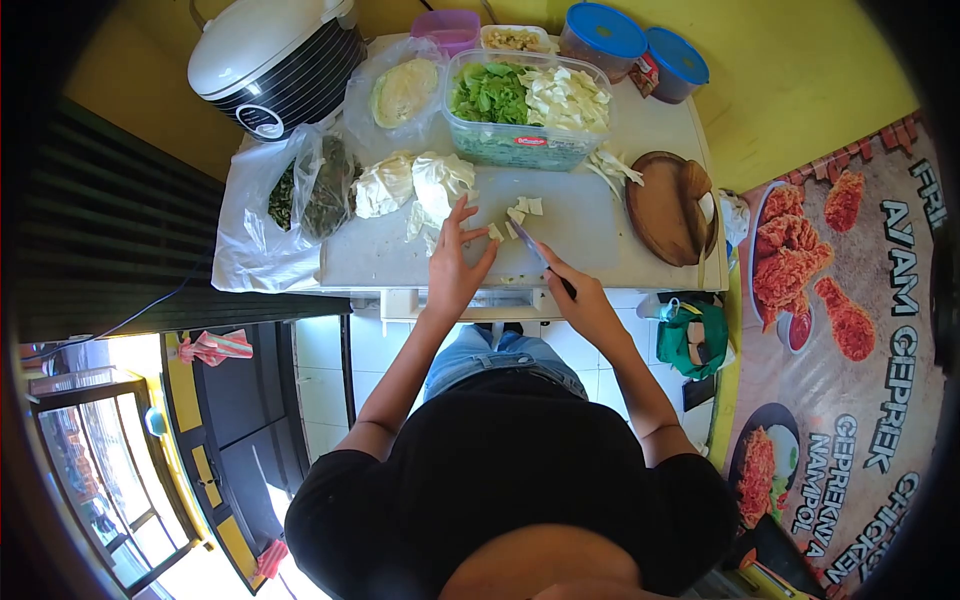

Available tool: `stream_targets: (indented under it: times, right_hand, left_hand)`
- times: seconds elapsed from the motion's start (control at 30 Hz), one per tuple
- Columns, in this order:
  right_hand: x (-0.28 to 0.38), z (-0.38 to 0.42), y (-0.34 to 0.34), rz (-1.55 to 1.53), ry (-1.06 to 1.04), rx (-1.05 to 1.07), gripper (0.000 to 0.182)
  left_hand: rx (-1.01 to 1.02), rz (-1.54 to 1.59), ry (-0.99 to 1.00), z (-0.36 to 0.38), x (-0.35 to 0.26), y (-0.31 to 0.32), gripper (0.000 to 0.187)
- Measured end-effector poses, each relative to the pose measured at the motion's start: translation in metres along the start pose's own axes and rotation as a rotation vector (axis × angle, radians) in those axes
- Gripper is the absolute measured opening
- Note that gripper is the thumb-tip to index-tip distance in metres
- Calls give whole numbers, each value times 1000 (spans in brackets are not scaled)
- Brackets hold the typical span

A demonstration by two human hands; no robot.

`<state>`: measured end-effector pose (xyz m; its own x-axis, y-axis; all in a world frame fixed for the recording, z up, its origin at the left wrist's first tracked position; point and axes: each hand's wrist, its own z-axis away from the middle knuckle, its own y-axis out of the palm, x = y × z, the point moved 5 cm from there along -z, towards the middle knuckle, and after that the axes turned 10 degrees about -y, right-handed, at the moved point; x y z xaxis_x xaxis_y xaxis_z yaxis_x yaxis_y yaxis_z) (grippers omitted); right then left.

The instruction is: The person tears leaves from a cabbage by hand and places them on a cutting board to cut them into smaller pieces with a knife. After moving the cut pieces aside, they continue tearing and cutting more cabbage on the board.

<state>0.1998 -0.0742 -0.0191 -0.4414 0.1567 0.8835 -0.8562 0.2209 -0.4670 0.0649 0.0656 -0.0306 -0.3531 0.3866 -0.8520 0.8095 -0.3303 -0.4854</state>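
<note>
Lettering on the banner (pixel 800 375)
"AYAM GEPREK", "GEPREKNYA NAMPOL", "CHICKEN", a cut-off "FRI"; the tub's (pixel 475 142) red label (pixel 530 141) is illegible.

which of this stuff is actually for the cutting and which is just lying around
Seems part of the cutting:
- knife, in the right hand
- small cut pieces
- cabbage chunks
- board
- tub of greens and pale chopped pieces

Seems just lying about:
- rice cooker
- blue-lidded containers
- wooden dish
- green bag

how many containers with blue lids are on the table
2: the first blue-lidded container is behind the right end of the clear tub; the second blue-lidded container is just right of the first.
</note>
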Motion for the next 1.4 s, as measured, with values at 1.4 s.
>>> stream_targets:
  times: [1.4]
  right_hand:
    - [-36, -8, -42, -258, 105, -193, 44]
  left_hand:
    - [515, -43, 661, -122, -121, -22, 23]
